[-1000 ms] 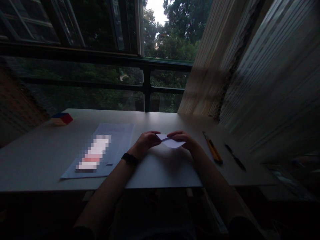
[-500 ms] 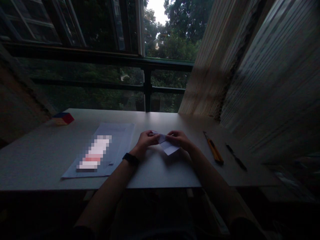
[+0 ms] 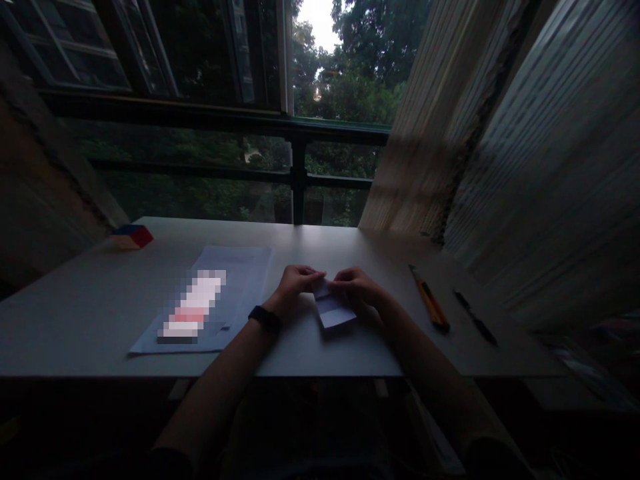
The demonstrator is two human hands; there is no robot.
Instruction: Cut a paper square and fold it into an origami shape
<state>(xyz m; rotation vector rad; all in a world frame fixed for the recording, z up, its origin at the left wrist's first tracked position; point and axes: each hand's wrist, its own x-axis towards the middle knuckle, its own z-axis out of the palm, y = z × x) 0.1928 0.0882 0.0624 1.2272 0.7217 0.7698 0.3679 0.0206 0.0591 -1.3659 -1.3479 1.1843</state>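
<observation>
A small folded piece of white paper (image 3: 334, 310) is held just above the white table (image 3: 300, 357), its loose lower end pointing towards me. My left hand (image 3: 296, 281) pinches its upper left edge between thumb and fingers; a dark band circles that wrist. On the upper right edge, my right hand (image 3: 358, 283) grips the same paper with bent fingers. The two hands are close together, with the fingertips nearly meeting at the top of the paper. Fingers partly hide the upper folds.
Left of my hands lie paper sheets (image 3: 245, 280) with a blurred-out patch on them. A coloured cube (image 3: 133, 237) sits at the far left. To the right are a yellow utility knife (image 3: 430, 303) and a dark pen (image 3: 474, 317). Behind the table are a window and a curtain (image 3: 400, 153).
The paper has turned in my hands, so its loose end now hangs lower and straighter towards me. My fingertips have shifted closer together at its top. The view has moved slightly.
</observation>
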